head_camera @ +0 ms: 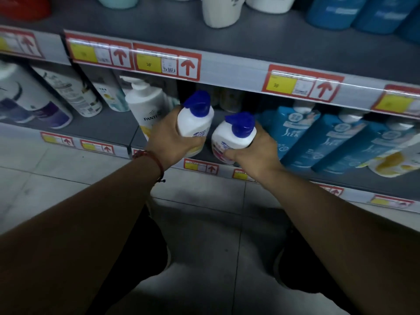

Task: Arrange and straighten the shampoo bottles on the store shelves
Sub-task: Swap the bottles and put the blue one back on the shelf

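two blue-capped bottles point(195, 119) point(234, 137), one gripped in each outstretched hand point(172, 137) point(254, 153).

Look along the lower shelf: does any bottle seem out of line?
Yes. Left of the white Pantene pump bottle, a white cylindrical bottle with printed text leans steeply left rather than standing upright, so that stretch looks untidy.
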`<state>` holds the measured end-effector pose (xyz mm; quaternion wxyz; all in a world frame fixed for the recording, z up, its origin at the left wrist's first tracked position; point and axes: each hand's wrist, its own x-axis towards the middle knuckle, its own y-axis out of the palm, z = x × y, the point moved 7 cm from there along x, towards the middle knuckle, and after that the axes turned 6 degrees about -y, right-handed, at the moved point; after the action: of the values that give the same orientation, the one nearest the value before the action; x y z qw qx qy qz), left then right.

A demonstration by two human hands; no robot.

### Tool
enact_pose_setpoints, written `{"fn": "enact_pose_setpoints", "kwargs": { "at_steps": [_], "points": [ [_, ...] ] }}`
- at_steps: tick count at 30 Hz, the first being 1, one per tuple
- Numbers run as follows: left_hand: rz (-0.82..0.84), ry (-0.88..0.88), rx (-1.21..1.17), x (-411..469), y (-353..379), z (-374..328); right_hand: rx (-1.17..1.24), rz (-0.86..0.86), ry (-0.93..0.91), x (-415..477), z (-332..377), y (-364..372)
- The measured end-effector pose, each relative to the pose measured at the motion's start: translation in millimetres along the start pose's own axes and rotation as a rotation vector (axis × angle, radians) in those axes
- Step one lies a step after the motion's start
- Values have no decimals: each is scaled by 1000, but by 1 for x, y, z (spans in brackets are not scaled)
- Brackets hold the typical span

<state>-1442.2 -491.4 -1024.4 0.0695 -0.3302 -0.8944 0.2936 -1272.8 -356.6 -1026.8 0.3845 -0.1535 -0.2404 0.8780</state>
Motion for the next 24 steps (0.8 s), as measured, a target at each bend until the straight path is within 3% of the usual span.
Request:
{"fn": "enact_pose_setpoints", "kwargs": {
  "at_steps": [7,15,24],
  "points": [
    [167,-69,169,-58,5,11,64,142,22,-40,-8,-19],
    [332,-245,281,-88,69,61,-27,236,134,-81,-89,2],
    [422,-119,269,-89,115,97,-138,332,93,-67,-140,31]
  ]
}}
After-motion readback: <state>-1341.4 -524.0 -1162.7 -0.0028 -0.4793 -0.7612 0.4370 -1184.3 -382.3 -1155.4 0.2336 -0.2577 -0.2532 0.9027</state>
